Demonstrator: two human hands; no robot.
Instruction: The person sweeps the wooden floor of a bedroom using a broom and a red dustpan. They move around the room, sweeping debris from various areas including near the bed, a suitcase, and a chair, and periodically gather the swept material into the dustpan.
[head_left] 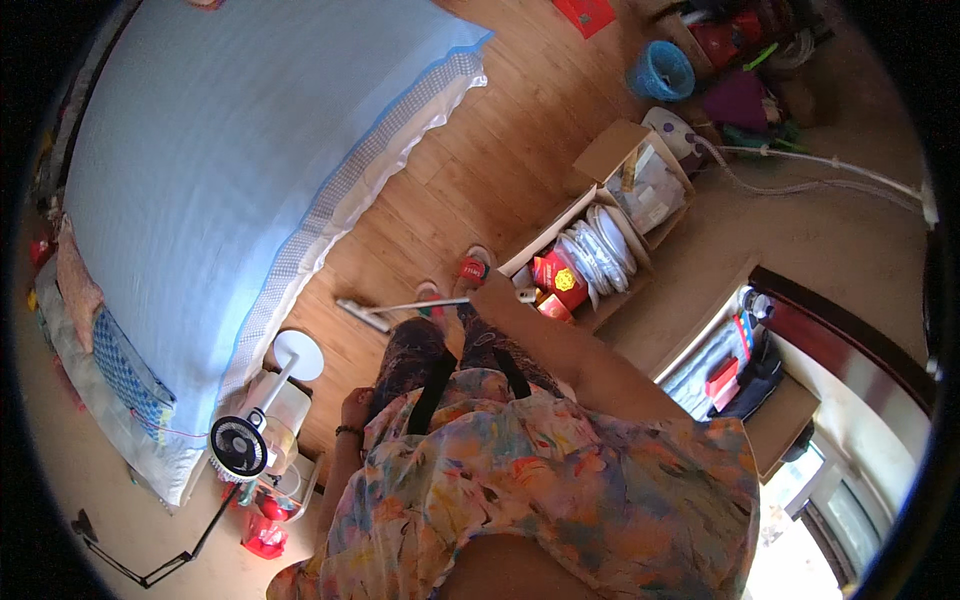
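My right hand is closed round the pale handle of a long-handled mop with a narrow flat head. That head rests on the wood floor between the bed and my feet, ahead and to the left. The handle's upper end sticks out to the right of my fist. Beside my left thigh hangs my left hand, its fingers curled in and nothing visible in them. A dark bracelet circles that wrist. Red slippers are on my feet.
A bed with a light blue sheet fills the left. Near its lower corner stand a white round-based stand and a small fan. Open cardboard boxes line the right wall. Beyond them is a blue bin.
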